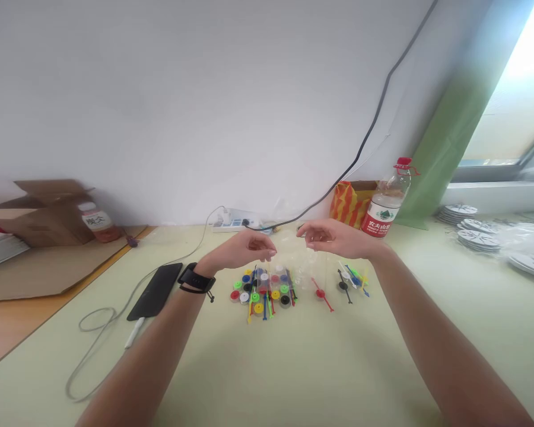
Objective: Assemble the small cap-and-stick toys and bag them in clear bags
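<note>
My left hand [242, 249], with a black watch on the wrist, pinches one side of a clear plastic bag [300, 274]. Across from it, my right hand [338, 238] pinches the bag's other side, so it hangs spread between them. Through and below the thin film a group of small round coloured discs [258, 308] shows, with loose plastic arrows [264, 307] among them. A red arrow spinner [320, 294] lies just right of the group. Farther right are a black arrow spinner [343, 286] and several green, blue, white and yellow arrows [358, 279].
A black phone [155, 292] and a looping grey cable [98, 332] lie left. Behind stand a power strip [234, 220], a striped bag [347, 204] and a large bottle [384, 204]. A cardboard box [56, 216] is far left; stacked white discs [478, 237] are far right.
</note>
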### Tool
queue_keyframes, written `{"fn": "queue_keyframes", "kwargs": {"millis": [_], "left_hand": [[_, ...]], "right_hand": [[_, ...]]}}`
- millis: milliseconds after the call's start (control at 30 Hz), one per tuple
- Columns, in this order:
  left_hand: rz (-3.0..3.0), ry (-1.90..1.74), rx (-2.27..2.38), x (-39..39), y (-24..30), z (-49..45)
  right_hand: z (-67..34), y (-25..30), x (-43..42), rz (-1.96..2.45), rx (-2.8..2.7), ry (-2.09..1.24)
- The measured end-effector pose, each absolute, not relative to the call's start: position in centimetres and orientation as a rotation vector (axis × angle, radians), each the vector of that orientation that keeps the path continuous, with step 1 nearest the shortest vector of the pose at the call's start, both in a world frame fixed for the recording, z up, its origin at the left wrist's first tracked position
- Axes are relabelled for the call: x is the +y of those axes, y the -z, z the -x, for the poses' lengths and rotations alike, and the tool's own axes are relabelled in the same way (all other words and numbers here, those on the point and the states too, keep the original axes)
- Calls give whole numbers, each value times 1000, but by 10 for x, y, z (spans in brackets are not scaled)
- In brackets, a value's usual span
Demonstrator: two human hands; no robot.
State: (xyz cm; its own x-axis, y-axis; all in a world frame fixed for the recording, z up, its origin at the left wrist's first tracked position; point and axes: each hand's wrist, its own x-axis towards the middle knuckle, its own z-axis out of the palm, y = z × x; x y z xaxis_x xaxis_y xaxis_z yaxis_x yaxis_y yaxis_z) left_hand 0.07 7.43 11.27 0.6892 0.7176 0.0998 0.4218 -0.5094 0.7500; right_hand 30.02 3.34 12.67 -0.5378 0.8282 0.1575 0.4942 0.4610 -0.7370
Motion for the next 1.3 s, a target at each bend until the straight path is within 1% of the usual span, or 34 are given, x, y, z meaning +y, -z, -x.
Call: {"fn": "queue_keyframes", "kwargs": {"millis": [167, 500, 700, 833, 933, 1000, 1300], "left_hand": [[-2179, -570, 913, 75, -117, 7], [-2202, -566, 945, 71, -122, 8], [-2295, -432, 866, 69, -114, -4], [-2201, -599, 989, 71, -113, -2], [-2154, -735, 1052, 73, -115, 1], [-2155, -763, 1062, 73, -116, 3], [-2316, -591, 951, 63, -120, -5]], "right_hand": [[-304, -122, 37, 1092, -2173, -940], [-306, -128, 34, 1083, -2138, -874], [-290, -130, 29, 997, -2140, -773], [-293, -124, 35, 1119, -2011, -642], [-297, -122, 39, 1122, -1937, -687], [-298, -123, 39, 1098, -1933, -705], [-285, -129, 28, 992, -2008, -769]]}}
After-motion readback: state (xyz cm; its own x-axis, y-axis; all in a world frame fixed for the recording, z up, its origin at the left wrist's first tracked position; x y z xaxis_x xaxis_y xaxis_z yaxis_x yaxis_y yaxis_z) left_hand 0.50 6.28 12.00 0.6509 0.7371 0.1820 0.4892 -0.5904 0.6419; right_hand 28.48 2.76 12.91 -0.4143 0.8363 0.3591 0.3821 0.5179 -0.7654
